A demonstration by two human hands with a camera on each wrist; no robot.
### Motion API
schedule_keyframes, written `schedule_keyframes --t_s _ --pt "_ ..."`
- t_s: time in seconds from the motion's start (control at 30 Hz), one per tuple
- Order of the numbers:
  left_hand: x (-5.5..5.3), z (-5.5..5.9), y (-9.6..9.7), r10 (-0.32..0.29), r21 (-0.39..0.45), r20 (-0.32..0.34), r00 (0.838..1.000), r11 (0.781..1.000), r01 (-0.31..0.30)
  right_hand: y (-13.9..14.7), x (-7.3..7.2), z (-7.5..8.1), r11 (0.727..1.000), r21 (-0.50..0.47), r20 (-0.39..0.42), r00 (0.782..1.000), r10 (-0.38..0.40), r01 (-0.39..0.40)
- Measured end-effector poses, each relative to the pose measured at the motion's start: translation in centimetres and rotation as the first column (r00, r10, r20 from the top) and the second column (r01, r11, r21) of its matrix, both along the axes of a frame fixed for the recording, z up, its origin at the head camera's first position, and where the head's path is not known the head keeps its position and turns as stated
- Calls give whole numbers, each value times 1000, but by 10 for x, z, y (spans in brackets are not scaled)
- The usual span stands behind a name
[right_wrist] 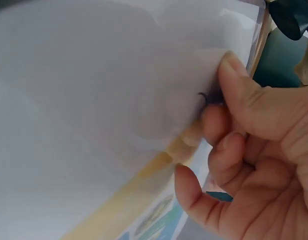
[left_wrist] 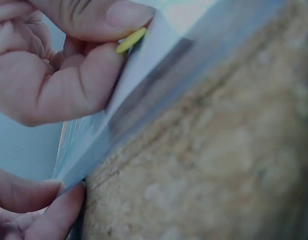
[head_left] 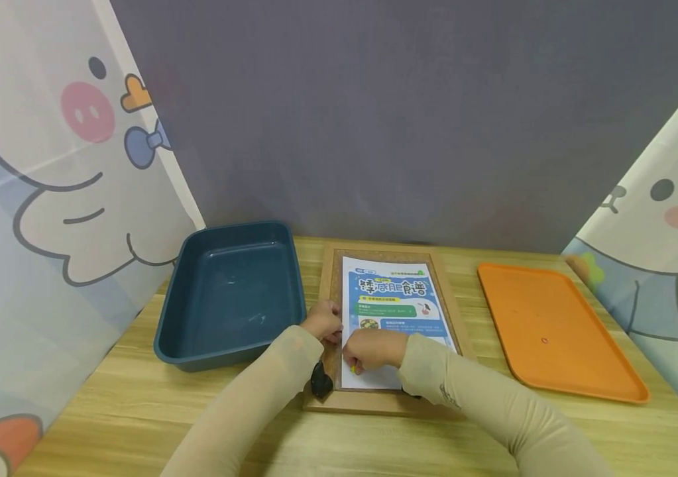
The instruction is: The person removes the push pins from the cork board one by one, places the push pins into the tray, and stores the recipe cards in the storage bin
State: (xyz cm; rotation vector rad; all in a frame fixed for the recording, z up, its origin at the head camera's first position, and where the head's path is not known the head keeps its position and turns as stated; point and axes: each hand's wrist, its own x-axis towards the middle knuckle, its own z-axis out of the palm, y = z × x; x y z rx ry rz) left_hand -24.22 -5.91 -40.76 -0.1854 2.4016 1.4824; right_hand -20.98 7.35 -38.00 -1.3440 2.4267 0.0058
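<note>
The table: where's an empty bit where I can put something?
Bare table lies in front of the blue bin, left of the left sleeve. More lies in front of the orange tray, right of the right sleeve. Also between both sleeves, before the corkboard. The corkboard is crowded with paper, left hand and right hand.

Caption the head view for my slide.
Right hand pinching a yellow item, left hand at a printed sheet on corkboard, between blue bin and orange tray.

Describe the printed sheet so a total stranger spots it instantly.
On the wood-grained table, find the framed cork board between the dark blue tub and the orange tray. The sheet is on that board, partly covered by the right hand. Unlike the tub and tray, it is white with blue and green printing.
</note>
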Motion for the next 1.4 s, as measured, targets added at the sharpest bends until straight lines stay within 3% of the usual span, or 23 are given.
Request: schedule_keyframes --t_s 0.27,0.47,1.07,1.4 --pt "1 1 0 8 -6 11 1000 1000 -8 6 -9 -4 994 -76 99 991 87 -79" --pt "2 2 1 1 1 2 1000 1000 -1 8 -12 -4 984 -126 113 984 140 -125" --pt "-2 4 0 -10 -2 -22 1000 1000 10 14 -12 -8 968 -213 99 983 157 -133" --pt "1 5 -1 -12 5 -12 1000 1000 12 17 -12 -10 964 -247 139 981 136 -99"
